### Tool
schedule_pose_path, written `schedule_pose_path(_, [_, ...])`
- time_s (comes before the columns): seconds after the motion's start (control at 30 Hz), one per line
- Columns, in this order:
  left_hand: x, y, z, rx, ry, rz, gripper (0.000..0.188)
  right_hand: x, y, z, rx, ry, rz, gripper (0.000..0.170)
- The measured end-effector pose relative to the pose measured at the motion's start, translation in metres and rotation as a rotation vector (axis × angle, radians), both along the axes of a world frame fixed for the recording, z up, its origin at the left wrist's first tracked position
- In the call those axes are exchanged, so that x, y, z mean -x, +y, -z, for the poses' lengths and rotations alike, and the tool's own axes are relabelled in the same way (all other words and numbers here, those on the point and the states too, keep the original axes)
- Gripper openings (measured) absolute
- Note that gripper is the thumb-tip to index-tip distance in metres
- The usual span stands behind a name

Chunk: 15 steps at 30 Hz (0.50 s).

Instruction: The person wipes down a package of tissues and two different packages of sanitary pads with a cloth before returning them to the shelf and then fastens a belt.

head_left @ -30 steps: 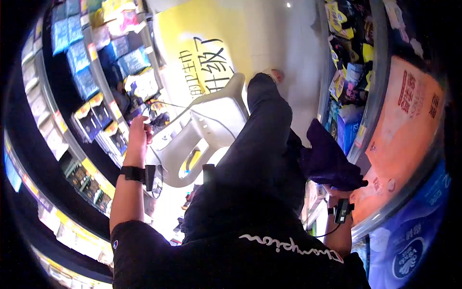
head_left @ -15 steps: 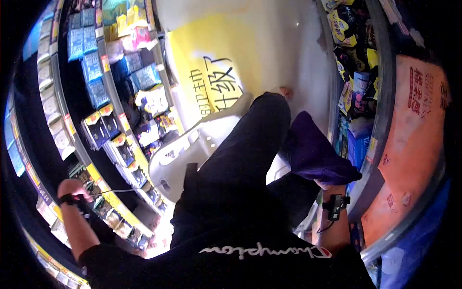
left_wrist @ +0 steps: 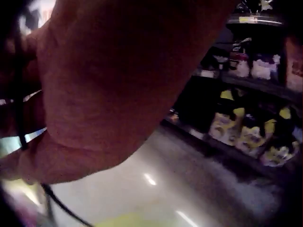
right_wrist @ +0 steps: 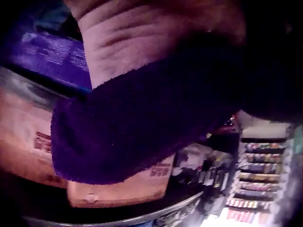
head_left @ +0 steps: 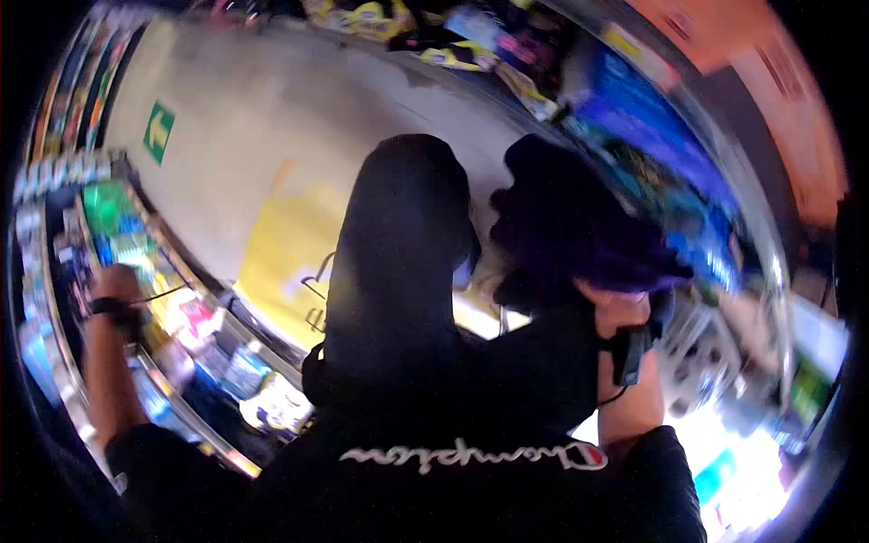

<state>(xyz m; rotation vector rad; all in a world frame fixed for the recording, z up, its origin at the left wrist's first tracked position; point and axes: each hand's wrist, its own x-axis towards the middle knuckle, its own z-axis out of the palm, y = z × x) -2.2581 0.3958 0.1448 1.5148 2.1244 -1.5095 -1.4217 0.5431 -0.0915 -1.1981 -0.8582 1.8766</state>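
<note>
In the head view my left hand point(head_left: 118, 282) is held out at the left, before shelves of packaged goods. A thin black cable point(left_wrist: 61, 202) runs past its fingers in the left wrist view, where the thumb side fills much of the picture and light shows between the fingers. My right hand point(head_left: 620, 306) grips a dark purple cloth point(head_left: 579, 217) in front of my body on the right. The cloth hangs in folds over the fingers and hides them. In the right wrist view, only the creased wrist and palm side point(right_wrist: 128, 42) show above the fuzzy purple cloth.
Store shelves point(head_left: 163, 362) line the left side. Another shelf with a curved rail point(head_left: 769, 271) and orange packs point(head_left: 760, 81) stands close on the right. A yellow floor sign point(head_left: 281, 262) lies ahead on the pale floor point(head_left: 253, 118), near a green arrow sign point(head_left: 158, 133).
My view has swung round, and the white stool has gone out of sight. The left hand moved out to the left, away from the stool. The purple cloth stays in my right hand.
</note>
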Motion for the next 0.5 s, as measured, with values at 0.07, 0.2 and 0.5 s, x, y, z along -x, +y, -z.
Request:
schedule_pose_path(0.07, [-0.110,0.062,0.068,-0.087,-0.109,0.135,0.026,0.003,-0.010,-0.036,-0.086,0.173,0.138,0.064])
schedule_pose_path(0.2, [-0.212,0.138,0.156,-0.059,-0.674,-0.290,0.029,-0.007,-0.034,-0.089,-0.316,0.333,0.288,0.062])
schedule_pose_path(0.5, [-0.338,0.185,0.056,-0.821,-1.196,0.150,0.028,-0.045,-0.054,-0.168,-0.652,-1.168,0.288,0.074])
